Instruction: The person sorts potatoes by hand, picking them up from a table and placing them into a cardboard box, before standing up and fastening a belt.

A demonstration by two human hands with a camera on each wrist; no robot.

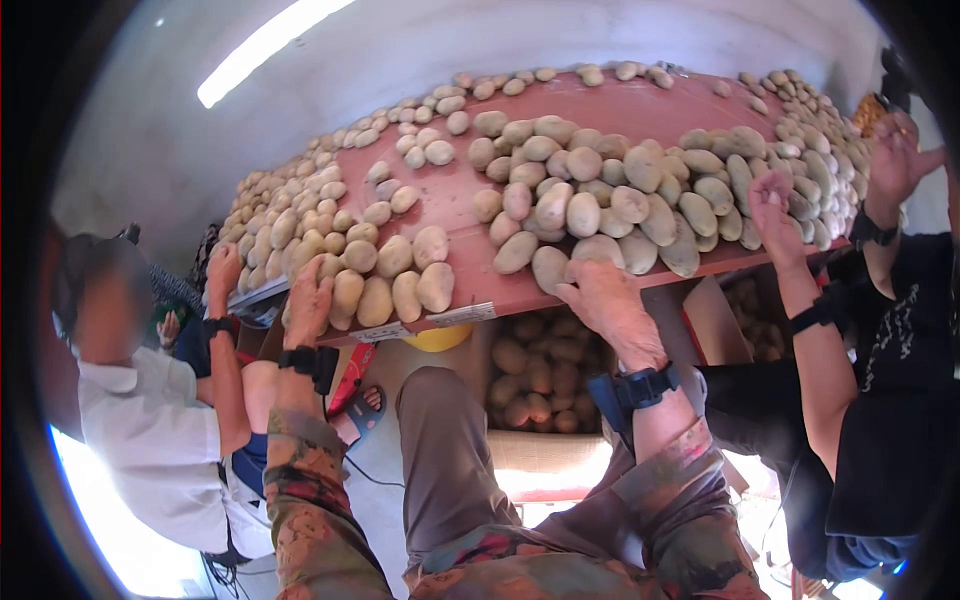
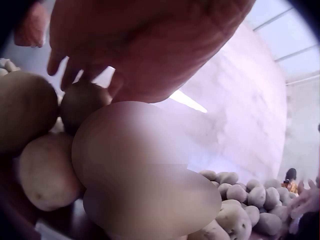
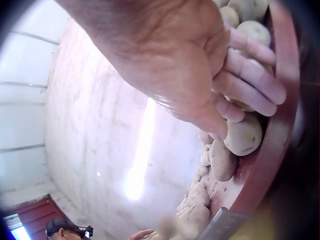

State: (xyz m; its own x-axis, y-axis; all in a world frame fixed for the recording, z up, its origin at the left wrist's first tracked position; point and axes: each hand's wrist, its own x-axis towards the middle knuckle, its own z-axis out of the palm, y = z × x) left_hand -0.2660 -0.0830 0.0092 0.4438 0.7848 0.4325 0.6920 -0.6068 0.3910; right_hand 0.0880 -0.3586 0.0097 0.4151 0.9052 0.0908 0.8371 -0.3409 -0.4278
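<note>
Red counter point(image 1: 447, 205) heaped with potatoes point(image 1: 641, 169), pale wall point(image 1: 480, 38) behind, left hand point(image 1: 309, 298) and right hand point(image 1: 612, 306) touching potatoes, fingers loose.

1. We see matt, mostly smooth skins on the potatoes point(image 1: 641, 168).
2. The table point(image 1: 440, 205) shows us a smooth top with a slight sheen.
3. Its corner trim point(image 3: 223, 229) looks like metal, though blur leaves us unsure.
4. We find matt cardboard on the box point(image 1: 545, 450).
5. Sleeve point(image 1: 310, 490) and trousers point(image 1: 440, 440) are creased, matt cloth.
6. The buckle point(image 1: 655, 385) looks plastic.
</note>
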